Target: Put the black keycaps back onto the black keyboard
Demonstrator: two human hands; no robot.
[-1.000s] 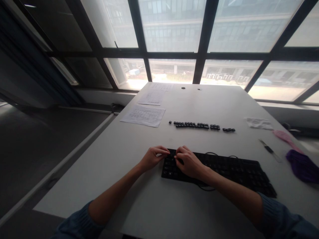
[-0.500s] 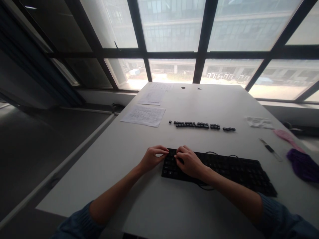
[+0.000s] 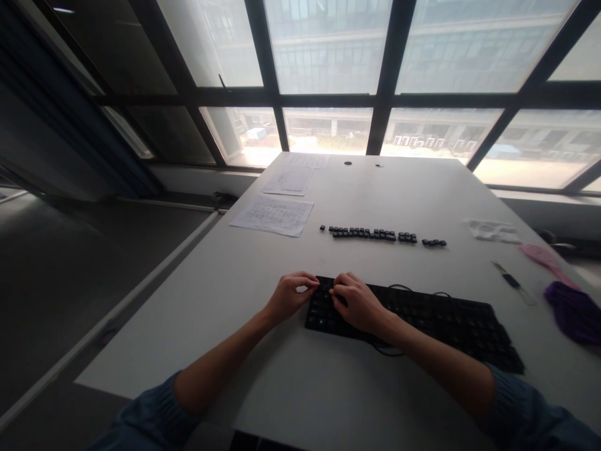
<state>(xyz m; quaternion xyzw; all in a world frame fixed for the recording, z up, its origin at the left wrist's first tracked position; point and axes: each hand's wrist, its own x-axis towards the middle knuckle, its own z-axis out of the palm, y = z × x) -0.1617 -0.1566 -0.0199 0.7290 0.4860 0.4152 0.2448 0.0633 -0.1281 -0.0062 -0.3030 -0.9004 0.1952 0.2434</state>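
Observation:
A black computer keyboard (image 3: 446,319) lies slightly askew on the white table. At its far left corner is my left hand (image 3: 293,293), thumb and forefinger pinched together at the keys; what they hold, if anything, is too small to make out. My right hand (image 3: 355,300) rests over the left part of the keyboard, fingers curled and fingertips close to the left hand's. Whatever is between those fingertips is hidden. Beyond the keyboard, loose black keycaps (image 3: 364,233) stand in short rows.
Printed paper sheets (image 3: 275,215) lie at the table's left edge. On the right are a white cloth (image 3: 493,230), a slim tool with a dark handle (image 3: 511,280), a pink item (image 3: 539,255) and a purple cloth (image 3: 570,310). A cable (image 3: 389,352) loops from under the keyboard.
The view has shifted slightly. Both hands stay at the keyboard's left end, with only slight finger movement. The keycap rows look the same.

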